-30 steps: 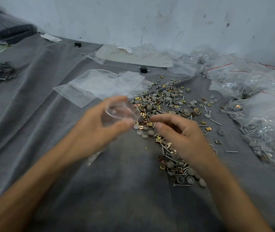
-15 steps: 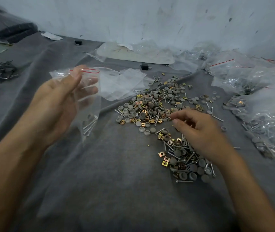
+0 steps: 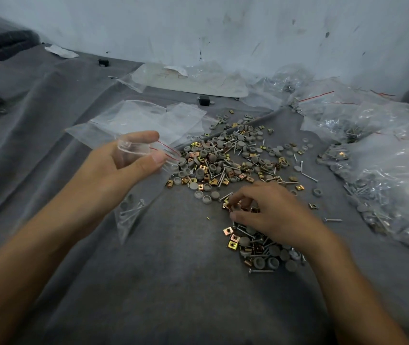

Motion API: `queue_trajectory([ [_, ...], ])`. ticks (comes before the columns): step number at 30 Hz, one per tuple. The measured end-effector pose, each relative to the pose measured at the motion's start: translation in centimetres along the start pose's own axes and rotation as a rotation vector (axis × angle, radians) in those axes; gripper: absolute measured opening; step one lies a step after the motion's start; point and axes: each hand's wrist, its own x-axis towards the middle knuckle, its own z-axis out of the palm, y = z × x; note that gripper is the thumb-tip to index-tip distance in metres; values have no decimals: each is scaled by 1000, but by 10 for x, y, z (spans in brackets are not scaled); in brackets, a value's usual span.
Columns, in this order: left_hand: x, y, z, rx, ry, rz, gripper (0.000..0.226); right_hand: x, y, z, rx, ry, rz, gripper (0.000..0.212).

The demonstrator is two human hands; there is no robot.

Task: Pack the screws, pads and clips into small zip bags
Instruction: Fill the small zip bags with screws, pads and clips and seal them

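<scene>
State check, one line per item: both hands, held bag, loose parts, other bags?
left hand, pinches the zip bag's mouth open.
zip bag, hanging, mouth open, a few screws at the bottom.
right hand, pinching clips in the loose pile.
loose pile, spread on the grey cloth, unpacked.
empty bags, lying flat.
filled bags, heaped at right, hardware inside.

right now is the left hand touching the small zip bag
Touching. In the head view the left hand grips the zip bag by its open mouth, thumb and fingers curled round it, the rest hanging below.
</scene>
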Motion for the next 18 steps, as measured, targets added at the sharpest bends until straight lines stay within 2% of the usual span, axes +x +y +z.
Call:
queue_trajectory([
  [6,-1,1,1,38,-2,-33,59,-3,7,-4,171,-18,82,10],
  [12,-3,4,2,81,1,-52,61,-9,22,-16,132,160,162,9],
  [15,-4,6,2,117,-12,-57,52,-8,22,-17,250,236,137,17],
  [18,-5,4,7,99,-55,-51,53,-7,16,-18,400,329,130,18],
])
